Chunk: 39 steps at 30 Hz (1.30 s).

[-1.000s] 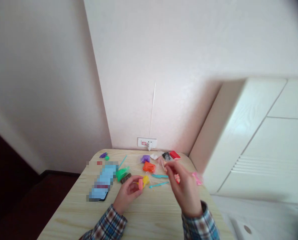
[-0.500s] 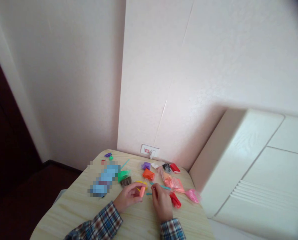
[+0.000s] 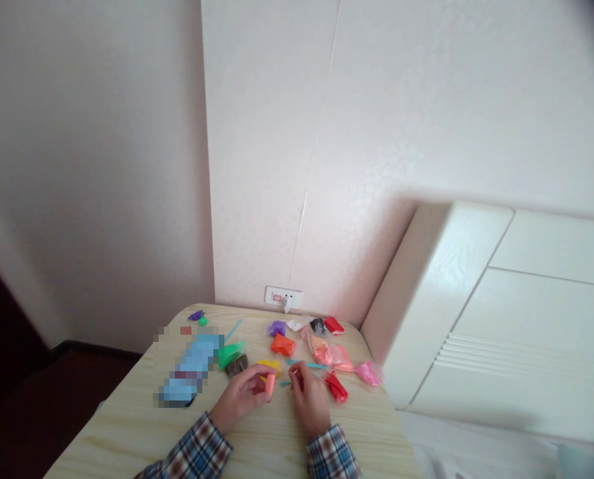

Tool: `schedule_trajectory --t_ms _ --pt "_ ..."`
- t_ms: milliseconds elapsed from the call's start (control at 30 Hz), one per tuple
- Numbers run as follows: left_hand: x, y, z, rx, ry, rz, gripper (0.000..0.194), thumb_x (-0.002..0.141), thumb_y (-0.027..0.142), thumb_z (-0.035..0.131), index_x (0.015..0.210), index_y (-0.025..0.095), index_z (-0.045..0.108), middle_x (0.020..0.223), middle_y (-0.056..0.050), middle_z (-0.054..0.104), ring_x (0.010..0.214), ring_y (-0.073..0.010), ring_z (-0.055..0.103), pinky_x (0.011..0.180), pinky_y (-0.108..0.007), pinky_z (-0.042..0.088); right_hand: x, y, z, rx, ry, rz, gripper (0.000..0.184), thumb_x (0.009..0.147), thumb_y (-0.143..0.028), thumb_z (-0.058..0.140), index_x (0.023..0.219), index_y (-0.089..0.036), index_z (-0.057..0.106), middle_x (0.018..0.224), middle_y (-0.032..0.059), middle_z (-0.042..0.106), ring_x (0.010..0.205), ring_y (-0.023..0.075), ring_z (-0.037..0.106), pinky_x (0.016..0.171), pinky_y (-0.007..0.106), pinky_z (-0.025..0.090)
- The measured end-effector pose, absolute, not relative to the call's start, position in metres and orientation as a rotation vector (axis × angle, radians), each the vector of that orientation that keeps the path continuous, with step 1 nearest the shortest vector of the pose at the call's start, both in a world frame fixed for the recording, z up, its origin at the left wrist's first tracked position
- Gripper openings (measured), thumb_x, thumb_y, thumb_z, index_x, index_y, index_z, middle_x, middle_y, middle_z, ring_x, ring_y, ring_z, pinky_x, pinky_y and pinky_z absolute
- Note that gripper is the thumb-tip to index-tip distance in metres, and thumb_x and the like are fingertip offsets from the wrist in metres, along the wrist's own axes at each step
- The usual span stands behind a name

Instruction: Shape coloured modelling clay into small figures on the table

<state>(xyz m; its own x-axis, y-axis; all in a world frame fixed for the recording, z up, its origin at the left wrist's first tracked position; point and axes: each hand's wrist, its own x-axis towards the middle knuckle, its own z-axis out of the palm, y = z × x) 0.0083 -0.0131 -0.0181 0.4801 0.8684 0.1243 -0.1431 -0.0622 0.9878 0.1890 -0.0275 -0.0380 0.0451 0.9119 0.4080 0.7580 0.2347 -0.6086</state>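
My left hand (image 3: 241, 395) holds a small salmon-coloured roll of modelling clay (image 3: 270, 386) upright between thumb and fingers, above the table. Just to its right is my right hand (image 3: 310, 402), its fingertips pinched together; whatever may be between them is too small to make out. Behind the hands lie a yellow packet of clay (image 3: 269, 368) and a light-blue plastic tool (image 3: 309, 364), both partly covered by the fingers. A red clay packet (image 3: 336, 387) rests close to the right hand. Left of the left hand sits a dark brown packet (image 3: 237, 364) beside a green one (image 3: 231, 353).
Farther back on the wooden table (image 3: 122, 429) are orange (image 3: 283, 344), purple (image 3: 277, 328) and pink (image 3: 369, 373) packets, among several others. A blurred-out blue item (image 3: 191, 369) lies at the left. A wall socket (image 3: 283, 297) with a plug is behind the table; a white headboard (image 3: 476, 319) stands right.
The view has swung to the right, so everything sits farther left in the picture. Both hands keep nearly the same place over the table, and the left still holds the clay roll.
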Motion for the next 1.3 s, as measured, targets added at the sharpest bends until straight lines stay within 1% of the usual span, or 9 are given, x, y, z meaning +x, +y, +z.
schedule_trajectory --t_ms 200,400,533,567,633,767,900,1033,1300 --pt "0.007 -0.012 -0.015 1.381 0.728 0.970 0.036 0.067 0.032 0.069 0.099 0.017 0.061 0.099 -0.009 0.060 0.082 -0.0185 0.057 0.073 -0.030 0.050 0.192 -0.027 -0.034 -1.540 -1.610 0.239 0.014 0.087 -0.028 0.041 0.082 -0.019 0.050 0.061 -0.0010 0.061 0.054 0.0131 0.059 0.049 0.019 0.039" --pt "0.006 -0.011 -0.013 1.294 0.753 0.975 0.039 0.064 0.028 0.072 0.099 0.016 0.059 0.098 -0.009 0.060 0.086 -0.0207 0.057 0.076 -0.034 0.050 0.199 -0.034 -0.018 -1.501 -1.532 0.210 0.017 0.088 -0.031 0.039 0.082 -0.019 0.049 0.063 -0.0008 0.058 0.054 0.0118 0.056 0.052 0.020 0.042" --pt "0.008 -0.013 -0.011 1.247 0.761 0.986 0.041 0.060 0.027 0.074 0.097 0.016 0.060 0.095 -0.008 0.060 0.083 -0.0193 0.057 0.075 -0.033 0.049 0.205 -0.040 0.003 -1.407 -1.421 0.165 0.016 0.086 -0.033 0.043 0.086 -0.019 0.050 0.065 -0.0003 0.058 0.056 0.0122 0.055 0.054 0.022 0.043" --pt "0.008 -0.014 -0.011 1.232 0.762 0.992 0.041 0.060 0.027 0.074 0.096 0.016 0.060 0.097 -0.008 0.059 0.083 -0.0188 0.057 0.075 -0.033 0.049 0.207 -0.039 0.007 -1.384 -1.422 0.177 0.016 0.086 -0.033 0.043 0.086 -0.018 0.050 0.065 -0.0001 0.057 0.057 0.0125 0.055 0.053 0.022 0.043" --pt "0.009 -0.015 -0.011 1.211 0.753 1.002 0.042 0.059 0.027 0.074 0.097 0.015 0.060 0.093 -0.007 0.060 0.080 -0.0174 0.057 0.073 -0.032 0.049 0.210 -0.037 0.011 -1.373 -1.463 0.224 0.016 0.086 -0.033 0.044 0.083 -0.018 0.050 0.065 0.0001 0.056 0.056 0.0126 0.055 0.051 0.022 0.043" --pt "0.009 -0.017 -0.011 1.176 0.730 0.996 0.043 0.059 0.029 0.075 0.097 0.015 0.059 0.087 -0.006 0.060 0.077 -0.0170 0.056 0.070 -0.031 0.049 0.211 -0.030 0.003 -1.401 -1.484 0.246 0.017 0.085 -0.034 0.045 0.083 -0.018 0.050 0.061 -0.0007 0.056 0.052 0.0125 0.054 0.048 0.022 0.041" --pt "0.009 -0.019 -0.012 1.222 0.736 0.980 0.041 0.061 0.027 0.074 0.098 0.016 0.059 0.091 -0.006 0.061 0.079 -0.0164 0.056 0.072 -0.029 0.048 0.206 -0.029 -0.006 -1.410 -1.526 0.265 0.017 0.085 -0.035 0.044 0.082 -0.019 0.051 0.059 -0.0012 0.057 0.050 0.0122 0.054 0.048 0.021 0.041" --pt "0.008 -0.018 -0.012 1.264 0.746 0.978 0.039 0.062 0.027 0.073 0.097 0.016 0.060 0.089 -0.006 0.060 0.078 -0.0151 0.056 0.072 -0.026 0.047 0.203 -0.030 -0.008 -1.423 -1.514 0.280 0.017 0.085 -0.035 0.044 0.082 -0.019 0.052 0.055 -0.0030 0.055 0.048 0.0117 0.054 0.048 0.020 0.041" --pt "0.009 -0.015 -0.013 1.262 0.756 0.942 0.040 0.061 0.031 0.074 0.096 0.017 0.060 0.093 -0.006 0.056 0.079 -0.0157 0.055 0.071 -0.027 0.047 0.201 -0.028 -0.011 -1.460 -1.532 0.307 0.020 0.086 -0.034 0.043 0.081 -0.019 0.054 0.056 -0.0019 0.057 0.049 0.0118 0.055 0.047 0.019 0.041"
